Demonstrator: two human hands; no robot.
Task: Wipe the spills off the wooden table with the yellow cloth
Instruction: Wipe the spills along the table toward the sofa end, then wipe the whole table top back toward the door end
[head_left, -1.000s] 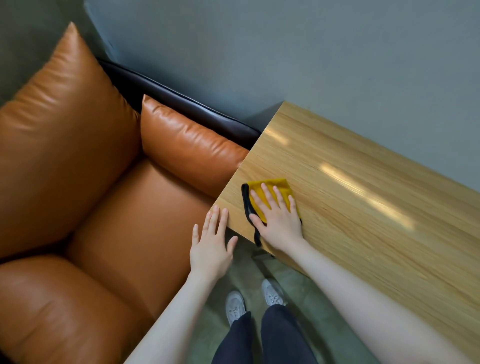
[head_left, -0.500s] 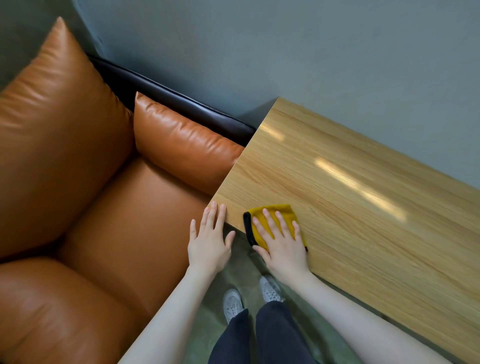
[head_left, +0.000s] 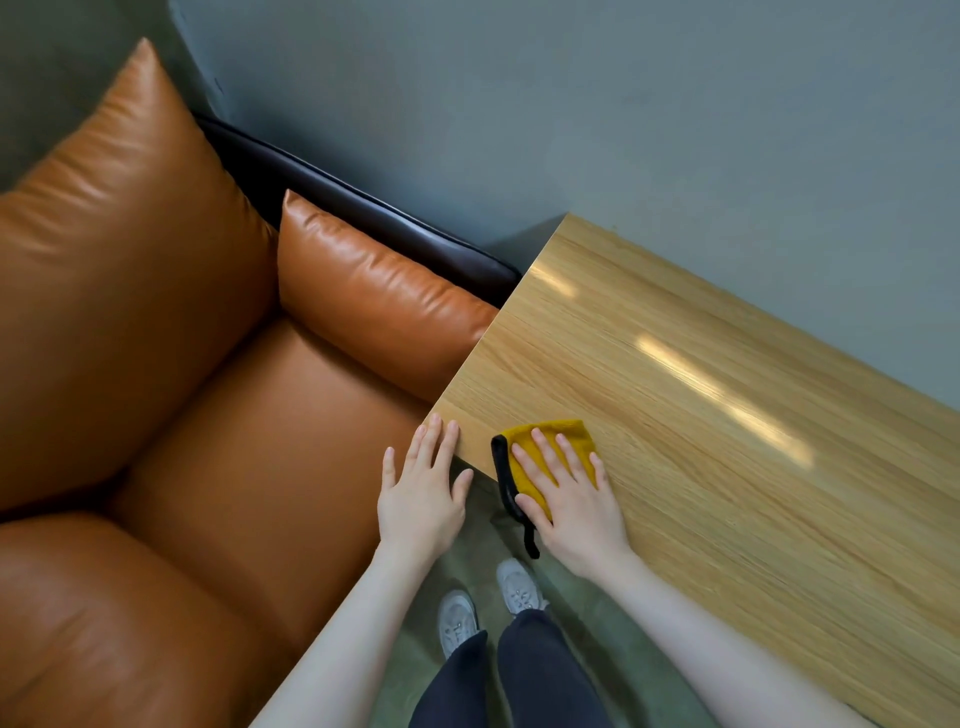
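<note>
Cloth (head_left: 550, 447), yellow with black edging, flat at near corner of surface (head_left: 727, 441), edging hanging over the edge. Pressed down by right hand (head_left: 571, 499), fingers straight and spread. Left hand (head_left: 423, 493) flat, fingertips touching the corner. Orange sofa (head_left: 208, 389) alongside.

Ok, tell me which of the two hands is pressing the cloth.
The right hand: its straight fingers lie flat on the yellow cloth at the wooden table edge. The left hand only touches the table's corner, off the cloth.
</note>
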